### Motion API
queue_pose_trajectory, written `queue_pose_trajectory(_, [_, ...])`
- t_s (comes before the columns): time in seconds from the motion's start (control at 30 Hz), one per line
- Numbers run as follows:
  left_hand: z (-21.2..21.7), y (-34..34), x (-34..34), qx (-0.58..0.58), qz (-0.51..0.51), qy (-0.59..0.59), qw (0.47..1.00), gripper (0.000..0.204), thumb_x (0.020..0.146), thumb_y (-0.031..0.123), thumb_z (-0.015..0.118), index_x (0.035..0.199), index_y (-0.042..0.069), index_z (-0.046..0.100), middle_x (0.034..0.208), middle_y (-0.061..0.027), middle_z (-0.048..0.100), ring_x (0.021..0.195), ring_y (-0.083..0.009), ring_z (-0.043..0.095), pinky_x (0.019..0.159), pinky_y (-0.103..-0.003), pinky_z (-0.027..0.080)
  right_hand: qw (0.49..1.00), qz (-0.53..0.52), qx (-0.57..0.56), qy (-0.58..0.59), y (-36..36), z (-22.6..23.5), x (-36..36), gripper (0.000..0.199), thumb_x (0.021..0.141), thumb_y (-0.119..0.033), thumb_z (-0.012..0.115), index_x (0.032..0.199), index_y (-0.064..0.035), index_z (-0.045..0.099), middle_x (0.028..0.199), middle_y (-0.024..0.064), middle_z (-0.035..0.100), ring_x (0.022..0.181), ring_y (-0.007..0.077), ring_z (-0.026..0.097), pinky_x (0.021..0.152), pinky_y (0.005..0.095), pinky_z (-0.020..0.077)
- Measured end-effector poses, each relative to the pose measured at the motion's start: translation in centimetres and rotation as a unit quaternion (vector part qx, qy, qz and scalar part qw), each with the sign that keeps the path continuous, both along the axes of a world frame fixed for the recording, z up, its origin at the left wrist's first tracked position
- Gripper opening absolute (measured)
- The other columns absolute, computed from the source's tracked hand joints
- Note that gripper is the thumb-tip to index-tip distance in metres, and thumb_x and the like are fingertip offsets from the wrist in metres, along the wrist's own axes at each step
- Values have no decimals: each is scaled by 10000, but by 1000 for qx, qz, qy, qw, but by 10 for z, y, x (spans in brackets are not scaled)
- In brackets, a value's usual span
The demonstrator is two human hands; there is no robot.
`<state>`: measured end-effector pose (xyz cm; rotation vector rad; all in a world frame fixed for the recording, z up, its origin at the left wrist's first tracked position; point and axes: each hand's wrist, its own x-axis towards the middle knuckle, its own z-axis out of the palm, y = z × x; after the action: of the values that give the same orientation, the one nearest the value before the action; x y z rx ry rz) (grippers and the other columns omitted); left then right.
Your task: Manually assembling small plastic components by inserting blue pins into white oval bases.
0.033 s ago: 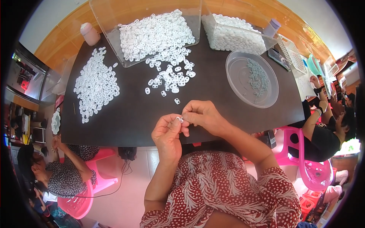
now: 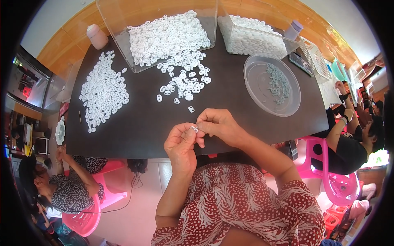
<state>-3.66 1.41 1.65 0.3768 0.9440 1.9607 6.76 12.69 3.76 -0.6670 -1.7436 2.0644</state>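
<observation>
Above the near edge of the table, my left hand [image 2: 182, 146] pinches a small white plastic piece [image 2: 194, 129] between thumb and fingertips. My right hand [image 2: 221, 126] meets it from the right, thumb and forefinger closed together at the piece's side. Whatever those right fingers grip is too small and covered to make out. One loose white oval piece with two holes [image 2: 191, 109] lies just beyond my hands. Farther off is a scatter of the same pieces [image 2: 186, 87], spilling from a tipped clear bin [image 2: 118, 51] heaped with them.
A pile of white pieces [image 2: 104, 96] covers the table's left. At right, a round clear tray [image 2: 256, 96] holds small grey-green parts, near a phone [image 2: 301, 64]. Another clear bin [image 2: 252, 41] and two bottles stand at the back. People sit to the left and right.
</observation>
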Motion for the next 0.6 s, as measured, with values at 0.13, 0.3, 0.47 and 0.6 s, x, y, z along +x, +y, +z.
queue_pose_trajectory(0.13, [-1,0,-2,20,-35,-16,999,120,897,71,578,940,-41,582,793,-141,651,608,-165,589,557,-267,473,1000,3,7,-5,3,-2,1,186,875,-169,593,805,2,603,739,44,632,622,69,541,536,212,400])
queue_pose_trajectory(0.3, [-2,-1,0,38,-77,-16,996,115,898,64,572,944,-41,583,801,-148,653,613,-165,590,555,-268,472,999,20,-9,-50,7,6,7,225,858,-206,615,799,10,642,705,34,617,614,68,533,524,216,412])
queue_pose_trajectory(0.47, [4,0,4,-12,-56,-6,998,130,903,53,570,981,-49,588,810,-137,653,620,-151,592,554,-247,474,997,-51,-24,-51,2,1,12,230,854,-208,611,794,12,642,692,37,623,584,65,506,515,211,408])
queue_pose_trajectory(0.6, [3,0,11,-46,-1,34,998,153,907,44,567,1025,-50,592,818,-123,654,626,-129,587,559,-230,476,992,-109,-53,-46,-4,5,12,219,857,-202,604,788,4,637,690,35,624,576,58,496,509,205,396])
